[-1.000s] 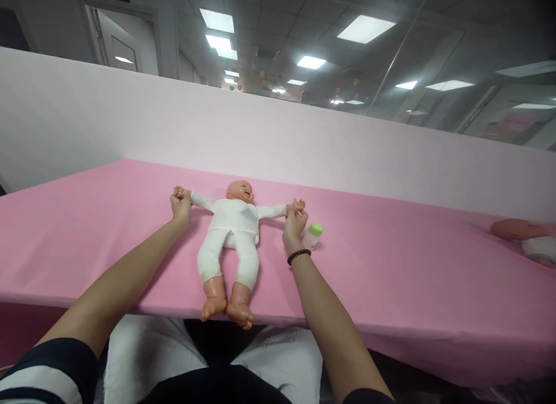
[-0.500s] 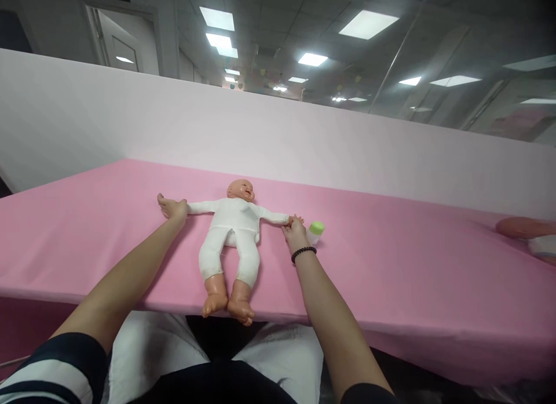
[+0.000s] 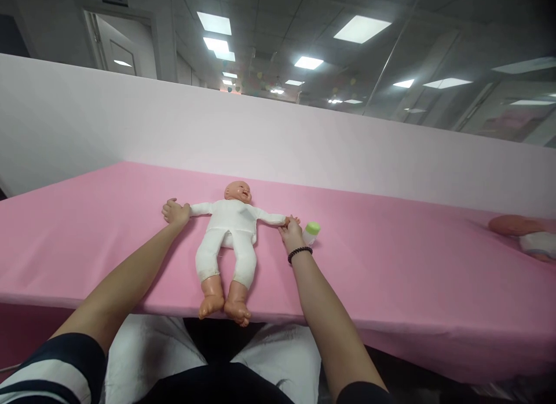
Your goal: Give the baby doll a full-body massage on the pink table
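Observation:
A baby doll (image 3: 231,224) in a white cloth body lies on its back, arms spread wide, feet at the table's front edge. My left hand (image 3: 176,213) is closed around the doll's hand on the left, which my fingers hide. On the other side, my right hand (image 3: 291,233) grips the doll's other hand between thumb and fingers; small doll fingers show past mine. Close beside my right hand stands a small bottle (image 3: 311,232) with a green cap, its lower part partly hidden by my wrist.
Pink cloth (image 3: 382,265) covers the table. A white partition (image 3: 278,134) rises along its back edge, with glass above. At the far right lies a second doll (image 3: 521,230), cut off by the frame.
The fingers of my left hand have curled down from a more raised pose. My right hand keeps its hold on the doll's hand. The view has shifted slightly.

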Available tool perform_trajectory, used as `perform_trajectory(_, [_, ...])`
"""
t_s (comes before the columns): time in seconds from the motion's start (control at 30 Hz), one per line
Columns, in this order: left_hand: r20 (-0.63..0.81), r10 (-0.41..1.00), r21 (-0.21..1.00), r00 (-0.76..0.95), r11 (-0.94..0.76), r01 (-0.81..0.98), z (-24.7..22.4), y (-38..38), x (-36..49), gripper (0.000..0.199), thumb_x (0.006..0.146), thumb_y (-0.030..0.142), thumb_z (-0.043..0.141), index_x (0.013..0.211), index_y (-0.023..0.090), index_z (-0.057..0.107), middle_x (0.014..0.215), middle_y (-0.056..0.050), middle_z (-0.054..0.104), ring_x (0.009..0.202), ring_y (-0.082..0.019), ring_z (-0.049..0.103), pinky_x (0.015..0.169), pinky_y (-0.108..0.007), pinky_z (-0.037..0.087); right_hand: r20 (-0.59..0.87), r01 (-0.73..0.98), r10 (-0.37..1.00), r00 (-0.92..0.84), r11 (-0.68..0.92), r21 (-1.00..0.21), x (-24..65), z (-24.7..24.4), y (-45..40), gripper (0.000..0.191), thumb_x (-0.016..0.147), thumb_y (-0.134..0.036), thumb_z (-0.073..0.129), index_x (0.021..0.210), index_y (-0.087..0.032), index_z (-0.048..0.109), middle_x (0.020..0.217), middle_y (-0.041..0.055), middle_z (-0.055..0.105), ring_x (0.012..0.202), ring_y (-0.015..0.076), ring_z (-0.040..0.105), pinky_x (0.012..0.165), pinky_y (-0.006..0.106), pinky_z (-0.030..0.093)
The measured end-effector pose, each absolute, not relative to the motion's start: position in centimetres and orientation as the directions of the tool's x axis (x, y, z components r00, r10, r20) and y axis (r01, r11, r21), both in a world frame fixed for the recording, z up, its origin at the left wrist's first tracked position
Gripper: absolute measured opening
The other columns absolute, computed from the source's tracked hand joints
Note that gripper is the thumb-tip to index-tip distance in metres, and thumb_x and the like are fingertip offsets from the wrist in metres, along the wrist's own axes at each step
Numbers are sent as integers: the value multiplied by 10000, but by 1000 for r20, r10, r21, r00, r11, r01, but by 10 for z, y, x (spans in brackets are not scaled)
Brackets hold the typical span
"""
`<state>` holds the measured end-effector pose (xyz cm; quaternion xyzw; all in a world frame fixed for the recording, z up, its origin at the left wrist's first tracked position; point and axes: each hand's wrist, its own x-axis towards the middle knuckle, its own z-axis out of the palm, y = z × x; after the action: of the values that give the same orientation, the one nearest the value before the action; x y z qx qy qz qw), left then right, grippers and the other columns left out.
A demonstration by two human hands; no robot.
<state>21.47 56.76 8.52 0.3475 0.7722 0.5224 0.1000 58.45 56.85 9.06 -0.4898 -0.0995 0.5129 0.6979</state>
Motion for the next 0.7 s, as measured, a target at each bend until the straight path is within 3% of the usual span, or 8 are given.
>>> perform_trajectory(0.17, [172, 706, 873, -687, 214, 438, 88, 569, 200, 361, 754, 345, 633, 1078, 208, 550, 1276, -220, 557, 1297, -446, 461, 1067, -627, 348, -348, -611, 820, 454, 1, -792, 583, 92, 567, 144, 910, -225, 543, 1052, -240, 525, 930, -33, 638, 761, 85, 650, 818, 266, 574])
perform_trajectory(0.27, [191, 826, 763, -530, 215, 610, 91, 570, 182, 259, 708, 348, 677, 903, 210, 577, 1141, -221, 627, 1259, -485, 495, 1058, -649, 335, -332, -604, 828, 452, 10, -797, 583, 94, 565, 139, 923, -268, 534, 1060, -246, 533, 922, -31, 645, 760, 94, 656, 809, 274, 578])
perform_trajectory(0.4, [137, 935, 605, -327, 183, 775, 92, 571, 153, 242, 698, 355, 701, 871, 218, 601, 1004, -182, 664, 1149, -472, 575, 986, -603, 417, -327, -598, 825, 462, 18, -801, 583, 94, 565, 152, 931, -298, 527, 1072, -242, 535, 925, -26, 643, 780, 99, 657, 788, 269, 576])
perform_trajectory(0.47, [145, 955, 659, -260, 103, 745, 91, 569, 143, 302, 688, 366, 739, 924, 230, 610, 938, -127, 670, 1035, -405, 633, 944, -536, 467, -325, -595, 818, 474, 25, -803, 583, 94, 565, 167, 931, -315, 534, 1080, -239, 532, 941, -21, 641, 798, 101, 656, 776, 261, 574])
perform_trajectory(0.53, [223, 942, 754, -252, -3, 656, 88, 566, 138, 484, 637, 376, 816, 1045, 243, 592, 942, -83, 664, 953, -334, 655, 891, -465, 508, -317, -587, 814, 487, 36, -809, 582, 94, 565, 179, 932, -323, 527, 1089, -238, 539, 960, -19, 640, 811, 99, 655, 774, 256, 572])
perform_trajectory(0.63, [342, 863, 863, -370, -133, 487, 87, 562, 141, 740, 541, 321, 909, 1168, 247, 524, 1028, -69, 641, 947, -270, 655, 840, -396, 541, -290, -565, 806, 516, 66, -822, 581, 96, 565, 201, 929, -326, 516, 1108, -242, 557, 989, -24, 634, 812, 91, 644, 773, 243, 568])
perform_trajectory(0.7, [341, 815, 924, -469, -196, 329, 90, 561, 147, 743, 553, 252, 909, 1174, 242, 501, 1063, -71, 631, 963, -238, 662, 850, -377, 552, -265, -551, 802, 536, 94, -829, 579, 98, 564, 207, 921, -330, 532, 1104, -241, 565, 991, -32, 626, 807, 85, 637, 760, 228, 562])
